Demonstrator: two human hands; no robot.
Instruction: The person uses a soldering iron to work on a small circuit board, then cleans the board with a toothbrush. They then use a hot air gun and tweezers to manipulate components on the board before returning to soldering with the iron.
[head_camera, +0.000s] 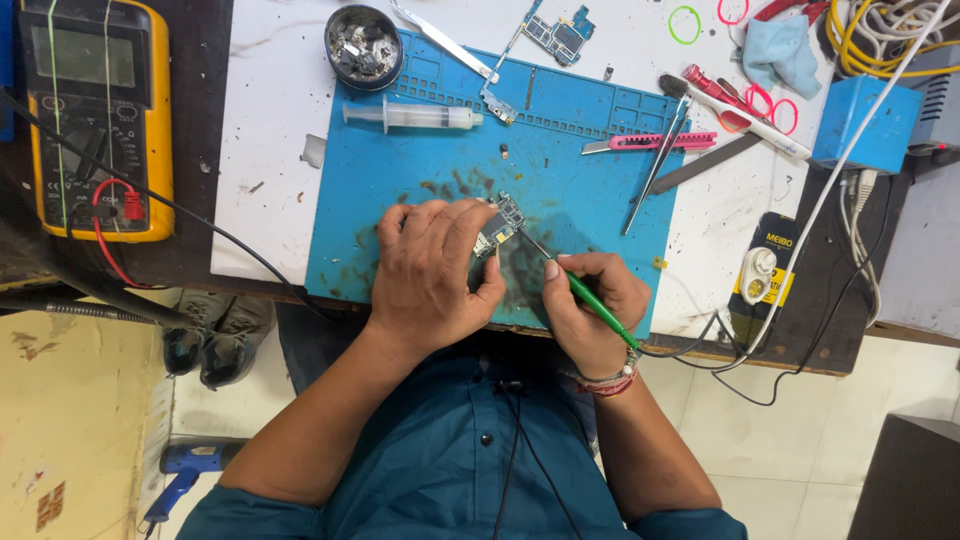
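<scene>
Left hand (432, 275) pinches a small circuit board (498, 226); right hand (590, 310) grips a green-handled soldering iron (590, 300), its tip apparently touching the board, above a blue work mat (590, 170).

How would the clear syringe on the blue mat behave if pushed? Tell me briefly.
The syringe lies flat on the blue mat; its round barrel would probably roll, though the flange near its plunger end may stop it soon. It looks like thin plastic, so likely light and stiff. The smooth barrel may be a little slippery.
</scene>
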